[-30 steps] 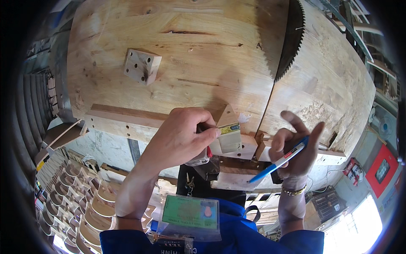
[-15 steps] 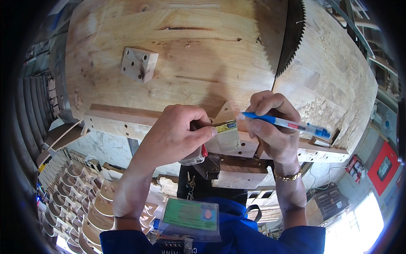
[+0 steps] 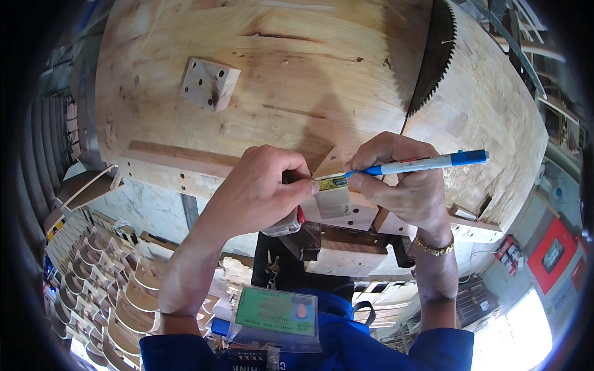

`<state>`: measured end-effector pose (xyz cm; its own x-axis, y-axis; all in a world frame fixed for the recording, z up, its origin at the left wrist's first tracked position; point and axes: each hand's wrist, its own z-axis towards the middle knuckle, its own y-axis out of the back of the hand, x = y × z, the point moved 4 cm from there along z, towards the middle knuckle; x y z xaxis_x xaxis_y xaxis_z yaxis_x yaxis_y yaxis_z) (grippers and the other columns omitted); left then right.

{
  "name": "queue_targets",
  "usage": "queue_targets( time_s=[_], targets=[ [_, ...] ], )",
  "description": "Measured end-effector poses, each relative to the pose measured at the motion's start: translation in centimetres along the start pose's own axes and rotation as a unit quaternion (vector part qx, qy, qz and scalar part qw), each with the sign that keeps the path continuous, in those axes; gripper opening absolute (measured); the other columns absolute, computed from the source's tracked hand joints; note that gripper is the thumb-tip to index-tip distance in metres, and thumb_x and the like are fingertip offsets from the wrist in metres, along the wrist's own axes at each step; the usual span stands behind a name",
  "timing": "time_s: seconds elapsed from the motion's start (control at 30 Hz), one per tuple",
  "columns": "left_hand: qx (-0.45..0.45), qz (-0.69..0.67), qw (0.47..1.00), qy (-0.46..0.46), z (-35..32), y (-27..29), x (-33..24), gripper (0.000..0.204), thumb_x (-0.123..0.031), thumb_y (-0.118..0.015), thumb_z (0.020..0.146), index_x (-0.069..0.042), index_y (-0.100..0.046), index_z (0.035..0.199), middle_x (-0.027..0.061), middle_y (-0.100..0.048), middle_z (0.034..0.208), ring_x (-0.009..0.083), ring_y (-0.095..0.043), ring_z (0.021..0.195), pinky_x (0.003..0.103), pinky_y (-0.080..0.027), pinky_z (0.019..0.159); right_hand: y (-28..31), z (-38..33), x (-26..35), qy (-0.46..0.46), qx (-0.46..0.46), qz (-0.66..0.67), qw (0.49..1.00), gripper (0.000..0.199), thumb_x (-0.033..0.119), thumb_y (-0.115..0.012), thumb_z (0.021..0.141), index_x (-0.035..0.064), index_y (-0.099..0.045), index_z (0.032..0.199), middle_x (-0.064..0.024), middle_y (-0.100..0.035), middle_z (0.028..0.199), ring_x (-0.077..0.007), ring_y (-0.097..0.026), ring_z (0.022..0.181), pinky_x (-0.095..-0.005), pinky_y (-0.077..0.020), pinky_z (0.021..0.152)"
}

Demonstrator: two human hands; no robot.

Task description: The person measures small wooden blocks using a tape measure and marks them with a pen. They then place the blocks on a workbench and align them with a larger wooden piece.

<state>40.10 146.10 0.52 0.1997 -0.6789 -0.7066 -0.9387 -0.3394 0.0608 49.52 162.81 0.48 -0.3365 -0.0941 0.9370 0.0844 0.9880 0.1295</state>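
Between the two hands, near the front edge of a wooden saw table [image 3: 297, 80], a pale wooden block [image 3: 334, 205] lies beneath the yellow blade of a tape measure [image 3: 289, 224]. The left hand [image 3: 263, 188] is closed, its thumb and forefinger pinching that yellow tape blade [image 3: 332, 183] close to its free end; the case, with a red part, shows just below the thumb, though how the other fingers hold it is hidden. The right hand [image 3: 405, 176] is closed too, gripping a blue-and-white pen [image 3: 427, 164] low on its barrel between thumb and fingers. The blue tip points toward the left hand, at the end of the tape by the block's right edge; whether it touches the wood cannot be told.

Beyond the left hand and to its left sits a block drilled with five holes [image 3: 209, 85]. Left of that hand, a wooden strip [image 3: 185, 154] runs along the table's near edge. Beyond the right hand, a toothed circular saw blade [image 3: 436, 65] rises from the tabletop. A gold-coloured bracelet [image 3: 435, 248] circles the right wrist. Between the forearms hang keys [image 3: 272, 266] and a green badge [image 3: 272, 311]. Left of the left forearm, curved wooden pieces [image 3: 133, 303] are gathered in rows, below the table's level.
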Motion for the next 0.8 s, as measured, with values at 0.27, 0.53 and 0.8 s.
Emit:
queue_targets(
  time_s=[0.27, 0.53, 0.8],
  targets=[
    [-0.004, 0.012, 1.0, 0.001, 0.05, -0.06, -0.17, 0.016, -0.008, -0.066, 0.084, 0.007, -0.063, 0.078, 0.0096, -0.062, 0.062, 0.0116, -0.062, 0.053, 0.025, -0.046, 0.046, -0.2, 0.68, 0.85, 0.125, -0.013, -0.084, 0.988, 0.009, 0.0, -0.071, 0.07, 0.0025, -0.062, 0.073, -0.0071, -0.063, 0.071, -0.0178, -0.062, 0.062, -0.0284, -0.048, 0.056],
    [-0.007, -0.001, 1.0, -0.021, 0.07, -0.23, 0.04, 0.017, -0.007, -0.064, 0.085, 0.008, -0.063, 0.077, 0.0108, -0.062, 0.061, 0.0123, -0.062, 0.052, 0.027, -0.045, 0.045, -0.26, 0.77, 1.04, 0.12, -0.004, -0.093, 0.988, 0.011, -0.003, -0.07, 0.068, 0.0011, -0.062, 0.075, -0.0081, -0.063, 0.072, -0.0164, -0.061, 0.062, -0.0275, -0.0474, 0.056],
    [-0.007, 0.015, 1.0, -0.018, 0.16, -0.25, 0.0, 0.016, -0.007, -0.065, 0.084, 0.007, -0.064, 0.077, 0.0109, -0.063, 0.061, 0.013, -0.063, 0.051, 0.027, -0.045, 0.045, -0.25, 0.74, 1.01, 0.147, -0.011, -0.11, 0.983, 0.014, -0.004, -0.071, 0.067, 0.0014, -0.062, 0.075, -0.0092, -0.064, 0.073, -0.0171, -0.063, 0.064, -0.0273, -0.049, 0.056]
  ],
)
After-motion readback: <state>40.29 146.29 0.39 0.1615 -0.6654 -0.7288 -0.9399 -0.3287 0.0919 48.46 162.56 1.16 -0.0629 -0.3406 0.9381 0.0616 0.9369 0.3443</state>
